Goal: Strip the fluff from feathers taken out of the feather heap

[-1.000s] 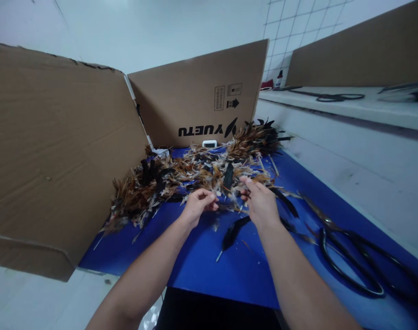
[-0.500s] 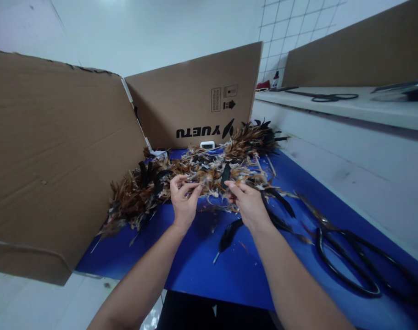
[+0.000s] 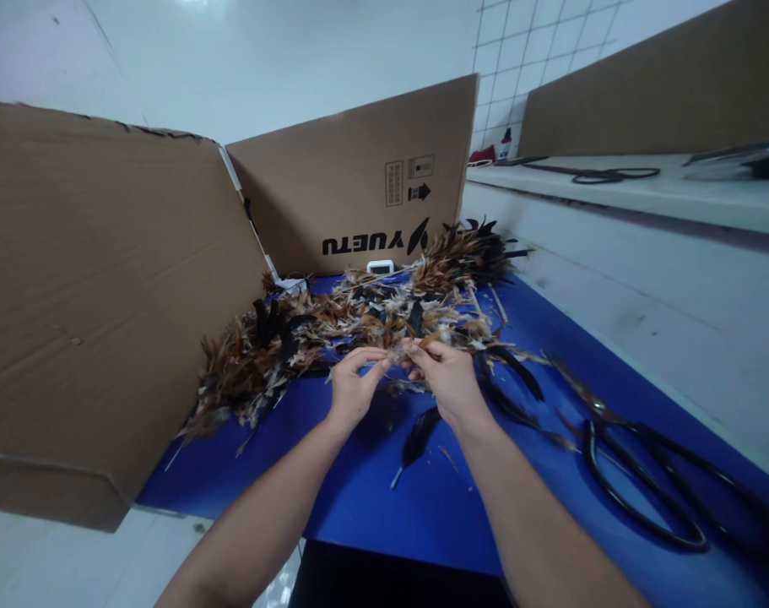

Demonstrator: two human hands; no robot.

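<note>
My left hand is closed in a pinch on a small pale-brown feather above the front edge of the feather pile. Close beside it, my right hand also pinches at the feather tufts, its fingertips almost meeting the left ones. A heap of brown, white and black feathers spreads behind both hands. One black feather with a pale quill lies on the blue tabletop below my right hand. More black feathers rest to the right. Exactly where each fingertip grips is blurred.
Large black-handled scissors lie on the right. Cardboard panels wall the left and back. A small white device stands behind the feathers. On a ledge at the right rests another pair of scissors.
My left hand has moved right and slightly down, and my right hand a little left, bringing the fingertips together at the feather. The tabletop things stay in place.
</note>
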